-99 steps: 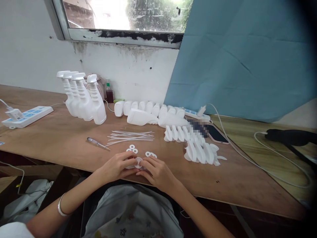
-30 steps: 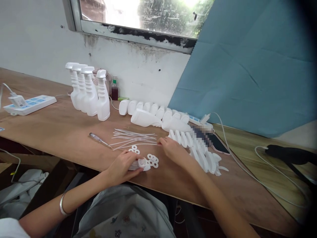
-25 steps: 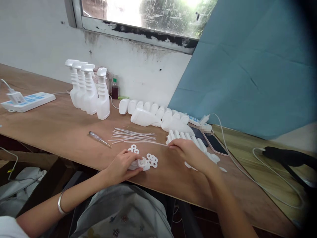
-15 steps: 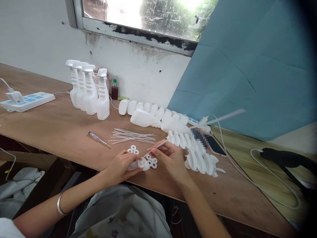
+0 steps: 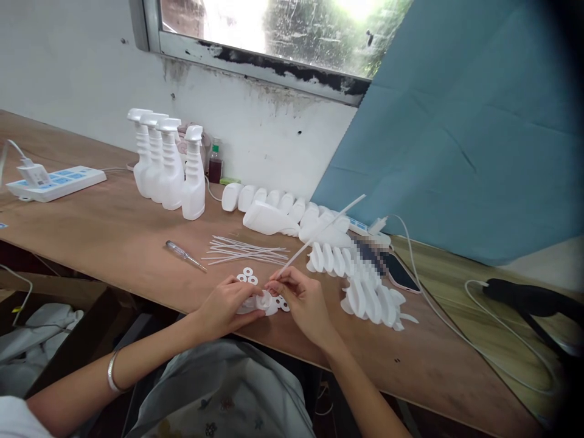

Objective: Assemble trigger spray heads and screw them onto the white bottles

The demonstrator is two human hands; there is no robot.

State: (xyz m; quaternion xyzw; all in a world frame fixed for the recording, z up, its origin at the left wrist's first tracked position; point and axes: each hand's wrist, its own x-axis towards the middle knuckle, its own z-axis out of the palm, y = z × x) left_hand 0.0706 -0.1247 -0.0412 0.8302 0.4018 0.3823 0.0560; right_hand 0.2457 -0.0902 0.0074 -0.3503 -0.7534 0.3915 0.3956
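Observation:
My left hand (image 5: 232, 302) is closed around a white spray trigger head (image 5: 264, 302), near the front edge of the table. In the fingers of my right hand (image 5: 301, 298) I pinch a thin white plastic tube (image 5: 322, 230), which slants up and to the right. Its lower end is close to the spray head; my fingers hide whether it sits inside. White ring washers (image 5: 247, 272) lie just beyond my left hand, and more washers (image 5: 283, 303) lie between the two hands. Several loose tubes (image 5: 246, 250) are spread behind them.
Assembled spray bottles (image 5: 194, 188) stand at the back left. White bottles (image 5: 264, 218) lie along the wall. Spray heads (image 5: 371, 301) are grouped at right, near a phone (image 5: 401, 272). A screwdriver (image 5: 185, 254) lies left of the tubes; a power strip (image 5: 59, 184) is farther left.
My right hand has moved slightly left and down, closer to the spray head. The tube in it has swung to a steeper slant. My left hand keeps its hold.

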